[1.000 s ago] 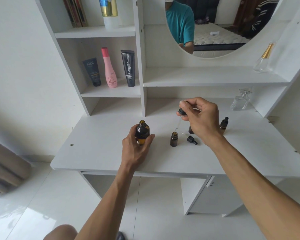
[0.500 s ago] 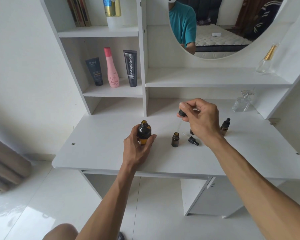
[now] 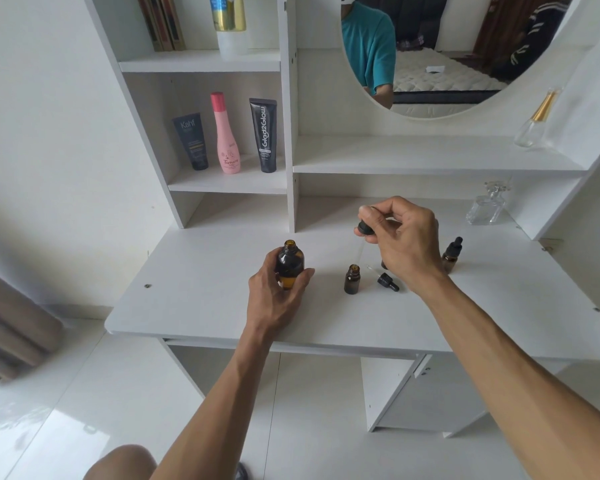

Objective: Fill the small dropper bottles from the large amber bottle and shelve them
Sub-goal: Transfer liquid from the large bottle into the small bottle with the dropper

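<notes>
At the desk (image 3: 194, 306), the left hand (image 3: 274, 296) gripped the amber bottle (image 3: 289, 268), which stood upright and uncapped near the middle of the desk, fingers and thumb wrapped round its lower half. To its right, an open small bottle (image 3: 352, 279) stood upright, with a loose dropper cap (image 3: 387, 281) lying on its side just beside it. Above them the right hand (image 3: 406, 240) pinched a dropper (image 3: 365, 227) by its black bulb between thumb and forefinger, the glass tube hanging down with its tip just above the small bottle's mouth. Whether the tip touched the mouth could not be told. A capped bottle (image 3: 451, 254) stood behind the right wrist, toward the desk's right edge. Another dark item showed under that hand, mostly hidden. A clear glass flask (image 3: 487, 209) sat at the back right corner. On the lower left shelf (image 3: 229, 185) stood a dark tube (image 3: 191, 142), a pink bottle (image 3: 226, 135) and a black tube (image 3: 264, 135). A gold-capped flask (image 3: 537, 119) rested on the right end of the wide shelf beneath the oval mirror (image 3: 447, 64).
</notes>
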The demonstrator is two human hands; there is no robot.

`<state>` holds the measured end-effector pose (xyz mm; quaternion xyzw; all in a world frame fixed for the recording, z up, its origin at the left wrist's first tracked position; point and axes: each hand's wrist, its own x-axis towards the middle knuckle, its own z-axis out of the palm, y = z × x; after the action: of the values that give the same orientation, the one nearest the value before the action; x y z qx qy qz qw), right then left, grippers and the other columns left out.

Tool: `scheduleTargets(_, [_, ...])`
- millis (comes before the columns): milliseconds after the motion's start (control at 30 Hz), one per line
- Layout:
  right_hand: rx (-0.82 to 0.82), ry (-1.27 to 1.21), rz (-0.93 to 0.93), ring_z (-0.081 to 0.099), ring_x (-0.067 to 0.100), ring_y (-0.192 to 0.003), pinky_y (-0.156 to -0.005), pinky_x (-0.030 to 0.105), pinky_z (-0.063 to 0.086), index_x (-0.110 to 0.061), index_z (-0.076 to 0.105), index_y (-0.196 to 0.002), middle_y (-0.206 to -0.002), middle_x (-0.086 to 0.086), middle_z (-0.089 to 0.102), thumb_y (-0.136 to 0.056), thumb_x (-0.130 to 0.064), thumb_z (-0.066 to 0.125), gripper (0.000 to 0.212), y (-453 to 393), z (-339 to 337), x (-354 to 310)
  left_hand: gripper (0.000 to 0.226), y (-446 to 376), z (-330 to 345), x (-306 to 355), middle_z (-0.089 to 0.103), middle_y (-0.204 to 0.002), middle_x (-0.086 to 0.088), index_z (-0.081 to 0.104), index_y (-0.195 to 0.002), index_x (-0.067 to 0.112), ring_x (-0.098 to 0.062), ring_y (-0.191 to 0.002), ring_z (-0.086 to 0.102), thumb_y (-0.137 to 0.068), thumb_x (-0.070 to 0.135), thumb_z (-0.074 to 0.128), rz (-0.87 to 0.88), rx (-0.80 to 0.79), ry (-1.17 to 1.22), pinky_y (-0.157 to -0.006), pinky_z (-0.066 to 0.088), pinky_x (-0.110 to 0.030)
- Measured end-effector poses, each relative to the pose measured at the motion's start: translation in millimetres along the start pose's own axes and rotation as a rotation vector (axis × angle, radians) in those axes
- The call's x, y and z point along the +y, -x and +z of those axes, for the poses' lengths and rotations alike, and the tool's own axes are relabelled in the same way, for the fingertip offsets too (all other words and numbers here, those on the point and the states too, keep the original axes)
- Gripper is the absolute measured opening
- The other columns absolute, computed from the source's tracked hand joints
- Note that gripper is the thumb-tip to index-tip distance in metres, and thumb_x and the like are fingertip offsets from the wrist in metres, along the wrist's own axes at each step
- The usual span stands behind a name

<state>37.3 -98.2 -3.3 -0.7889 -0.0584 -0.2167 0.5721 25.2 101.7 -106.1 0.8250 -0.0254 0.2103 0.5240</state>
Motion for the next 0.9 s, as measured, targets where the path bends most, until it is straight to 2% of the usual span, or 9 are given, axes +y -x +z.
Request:
scheduleTargets(200, [-0.001, 0.015, -0.019, 0.075, 0.019, -0.075, -0.071, 0.038, 0.063, -0.012, 0.069, -0.081, -0.071, 0.002, 0.072, -0.093, -0.025, 0.070, 0.018, -0.6, 1.0, -2.6, 0.041, -0.4, 0.2, -0.5, 0.068, -0.094, 0.012, 0.058, -0.116, 0.024, -0.002, -0.084, 0.065, -0.082, 0.037, 0.077, 0.006, -0.003, -0.002, -0.074, 0.048, -0.011])
scheduleTargets(400, [0.007, 0.038, -0.034, 0.075, 0.018, -0.073, -0.070, 0.039, 0.063, -0.012, 0.068, -0.080, -0.072, 0.002, 0.073, -0.093, -0.025, 0.069, 0.018, -0.9, 1.7, -4.7, 0.043, 0.2, -0.1, 0.4, 0.065, -0.091, 0.019, 0.058, -0.118, 0.024, 0.004, -0.083, 0.063, -0.082, 0.035, 0.077, -0.010, 0.001, -0.005, -0.072, 0.044, -0.006])
scheduleTargets(600, [0.001, 0.045, -0.024, 0.075, 0.019, -0.074, -0.071, 0.040, 0.063, -0.009, 0.069, -0.081, -0.073, 0.003, 0.074, -0.093, -0.026, 0.069, 0.021, 0.0, 1.7, -2.8, 0.041, 0.4, -0.2, 1.0, 0.067, -0.091, 0.015, 0.058, -0.116, 0.024, 0.000, -0.081, 0.065, -0.082, 0.035, 0.078, -0.007, 0.003, -0.002, -0.071, 0.044, -0.006])
scheduleTargets(900, [0.000, 0.054, -0.018, 0.074, 0.018, -0.073, -0.070, 0.037, 0.063, -0.007, 0.070, -0.083, -0.073, 0.004, 0.074, -0.093, -0.025, 0.069, 0.021, 0.6, 2.7, -3.4, 0.043, 0.2, -0.5, 1.7, 0.065, -0.091, 0.019, 0.058, -0.118, 0.024, 0.011, -0.084, 0.061, -0.082, 0.035, 0.078, -0.020, -0.004, -0.010, -0.072, 0.042, -0.004])
